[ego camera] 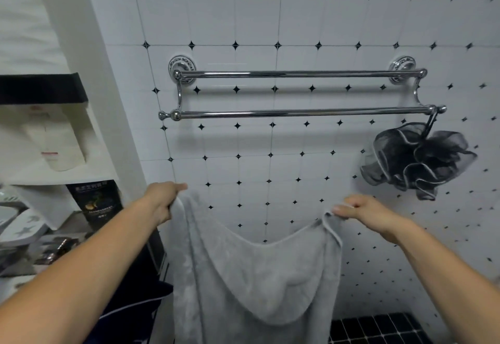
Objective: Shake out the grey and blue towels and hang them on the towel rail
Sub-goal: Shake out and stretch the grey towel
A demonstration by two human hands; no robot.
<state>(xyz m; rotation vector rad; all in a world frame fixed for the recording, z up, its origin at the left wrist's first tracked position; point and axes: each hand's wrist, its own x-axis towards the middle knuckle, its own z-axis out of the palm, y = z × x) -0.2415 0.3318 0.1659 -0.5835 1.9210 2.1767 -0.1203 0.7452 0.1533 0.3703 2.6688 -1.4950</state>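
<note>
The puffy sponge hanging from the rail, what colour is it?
The puffy sponge is see-through black with pale edges, seen best in the head view.

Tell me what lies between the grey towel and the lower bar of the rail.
In the head view, only bare tiled wall lies between the grey towel and the lower bar; the bath pouf hangs aside.

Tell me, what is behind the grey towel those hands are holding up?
The grey towel hides the wall directly behind it. White wall tiles with small black stars show above its sagging top edge. The left hand and right hand pinch its upper corners, below the towel rail.
</note>
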